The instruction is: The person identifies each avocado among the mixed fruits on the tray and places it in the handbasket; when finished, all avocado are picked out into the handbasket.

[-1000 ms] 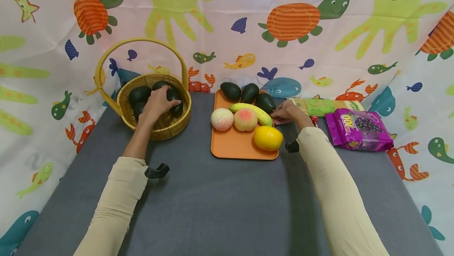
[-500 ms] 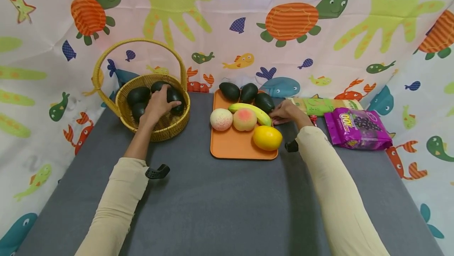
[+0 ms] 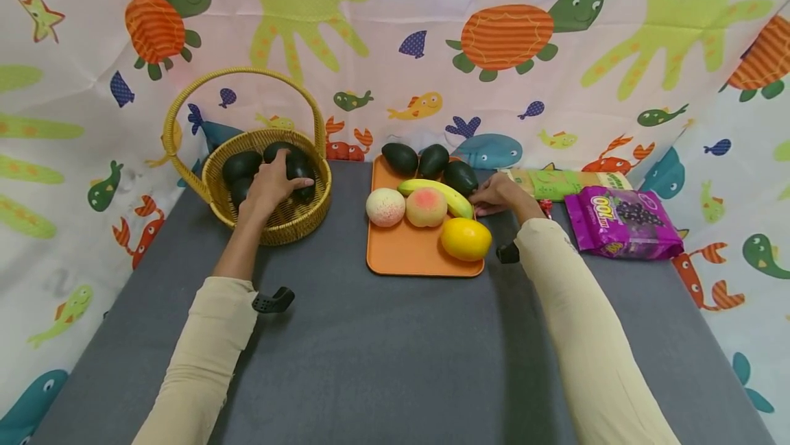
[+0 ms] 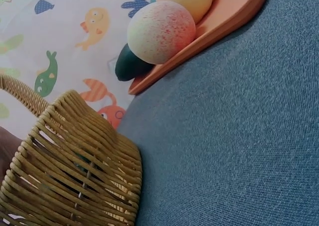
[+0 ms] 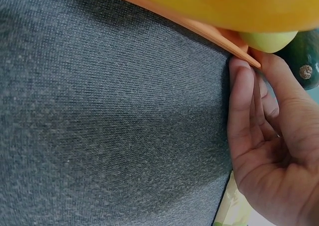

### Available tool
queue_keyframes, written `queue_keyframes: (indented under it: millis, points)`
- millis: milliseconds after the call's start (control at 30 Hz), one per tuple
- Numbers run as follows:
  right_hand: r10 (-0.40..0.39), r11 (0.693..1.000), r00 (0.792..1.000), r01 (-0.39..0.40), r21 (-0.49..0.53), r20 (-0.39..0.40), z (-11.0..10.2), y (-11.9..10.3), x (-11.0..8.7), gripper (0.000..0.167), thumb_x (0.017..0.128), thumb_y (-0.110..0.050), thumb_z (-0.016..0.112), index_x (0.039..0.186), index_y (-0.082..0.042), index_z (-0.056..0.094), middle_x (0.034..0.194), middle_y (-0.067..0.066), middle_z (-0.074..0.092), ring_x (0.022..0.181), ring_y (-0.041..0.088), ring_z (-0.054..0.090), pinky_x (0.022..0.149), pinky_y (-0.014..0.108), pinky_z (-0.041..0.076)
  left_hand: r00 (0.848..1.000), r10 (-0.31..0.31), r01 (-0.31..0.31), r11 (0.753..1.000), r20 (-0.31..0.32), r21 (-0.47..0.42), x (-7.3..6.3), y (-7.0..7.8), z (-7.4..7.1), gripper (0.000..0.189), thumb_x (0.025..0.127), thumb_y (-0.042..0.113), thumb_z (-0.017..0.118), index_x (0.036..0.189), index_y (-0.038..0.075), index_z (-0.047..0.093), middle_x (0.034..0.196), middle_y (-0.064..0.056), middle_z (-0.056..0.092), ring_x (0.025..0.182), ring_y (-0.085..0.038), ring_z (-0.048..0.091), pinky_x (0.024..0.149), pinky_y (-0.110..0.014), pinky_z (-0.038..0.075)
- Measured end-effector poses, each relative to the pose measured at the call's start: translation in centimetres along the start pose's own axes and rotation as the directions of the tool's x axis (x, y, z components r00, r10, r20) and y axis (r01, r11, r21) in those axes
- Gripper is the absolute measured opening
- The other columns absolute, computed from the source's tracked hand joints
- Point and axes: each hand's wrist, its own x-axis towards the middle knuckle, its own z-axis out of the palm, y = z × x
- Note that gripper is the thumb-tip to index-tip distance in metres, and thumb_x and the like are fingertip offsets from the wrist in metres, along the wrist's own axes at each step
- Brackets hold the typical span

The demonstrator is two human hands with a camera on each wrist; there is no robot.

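My left hand (image 3: 271, 184) is inside the yellow wicker basket (image 3: 296, 229), with its fingers and thumb around a dark green avocado (image 3: 299, 174). More avocados (image 3: 241, 167) lie at the basket's left; some are partly hidden by the hand. In the left wrist view the basket's wall hides most of that hand. My right hand (image 3: 498, 194) pinches the right edge of the orange tray (image 3: 401, 256), its thumb over the rim and fingers below. On the tray are three avocados (image 3: 400, 159), a banana (image 3: 439, 195), two peaches (image 3: 426, 207) and a yellow, mango-like fruit (image 3: 466, 239).
Right of the tray lie a green-yellow packet (image 3: 555, 184) and a purple bag with grapes pictured on it (image 3: 629, 222). A small red wrapped item (image 3: 546, 208) shows beside my right wrist. The basket's tall handle (image 3: 247, 70) arches upward. A patterned cloth (image 3: 395, 40) closes the back.
In the basket, my left hand and the avocado under it have shifted slightly. My right hand stays at the tray's edge, and the tray has not moved.
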Motion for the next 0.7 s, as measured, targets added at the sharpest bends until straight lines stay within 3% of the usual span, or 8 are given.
queue_keyframes:
  millis: [233,333,400,500,567,700]
  points:
    - [0.005,1.0,1.0,-0.005,-0.007,0.005,-0.1,0.1,0.0,0.031,0.095,-0.013,0.077,0.12,0.004,0.072,0.065,0.001,0.072,0.06,0.01,0.074,0.072,0.025,0.063,0.994,0.023,-0.019,0.999,-0.103,0.042,-1.1,1.7,0.2,0.087,0.101,0.051,0.064,0.165,0.007,0.024,0.157,-0.035,0.041,0.139,-0.057,0.045,0.106,-0.074,0.044]
    - [0.006,1.0,1.0,-0.006,-0.008,0.011,0.0,0.2,0.0,0.033,0.095,-0.013,0.077,0.122,0.005,0.072,0.066,0.001,0.073,0.06,0.011,0.074,0.073,0.026,0.063,0.977,0.05,-0.038,0.997,-0.205,0.065,-1.8,2.9,0.8,0.079,0.102,0.052,0.062,0.159,0.003,0.036,0.152,-0.035,0.044,0.131,-0.056,0.051,0.1,-0.072,0.049]
    - [0.003,1.0,1.0,-0.003,-0.009,0.009,0.1,0.3,0.1,0.032,0.095,-0.013,0.077,0.121,0.004,0.073,0.066,0.001,0.073,0.061,0.011,0.074,0.074,0.025,0.063,0.951,0.088,-0.064,0.994,-0.297,0.091,-2.3,3.9,1.3,0.072,0.102,0.051,0.063,0.149,-0.001,0.047,0.145,-0.035,0.046,0.124,-0.055,0.054,0.098,-0.07,0.051]
    - [0.002,1.0,1.0,-0.002,0.002,0.009,0.1,0.3,0.3,0.027,0.095,-0.014,0.077,0.115,0.003,0.075,0.066,0.002,0.073,0.061,0.011,0.074,0.073,0.025,0.062,0.897,0.168,-0.12,0.983,-0.408,0.139,-2.9,5.6,2.1,0.062,0.101,0.048,0.066,0.133,-0.005,0.058,0.133,-0.034,0.049,0.114,-0.051,0.056,0.092,-0.066,0.054]
    - [0.006,1.0,1.0,-0.006,0.007,0.006,0.1,0.3,0.4,0.022,0.094,-0.013,0.077,0.111,0.001,0.076,0.066,0.002,0.073,0.06,0.011,0.074,0.071,0.024,0.062,0.86,0.233,-0.177,0.97,-0.453,0.164,-3.1,6.9,2.7,0.055,0.101,0.044,0.067,0.125,-0.005,0.062,0.125,-0.031,0.051,0.108,-0.047,0.056,0.088,-0.063,0.055]
    - [0.019,1.0,1.0,-0.02,0.007,0.011,0.1,0.3,0.4,0.023,0.095,-0.013,0.077,0.112,0.002,0.075,0.065,0.002,0.072,0.06,0.011,0.074,0.07,0.025,0.062,0.805,0.333,-0.278,0.943,-0.491,0.184,-3.2,9.5,3.8,0.043,0.102,0.039,0.067,0.113,-0.002,0.066,0.112,-0.025,0.056,0.096,-0.042,0.06,0.08,-0.058,0.056]
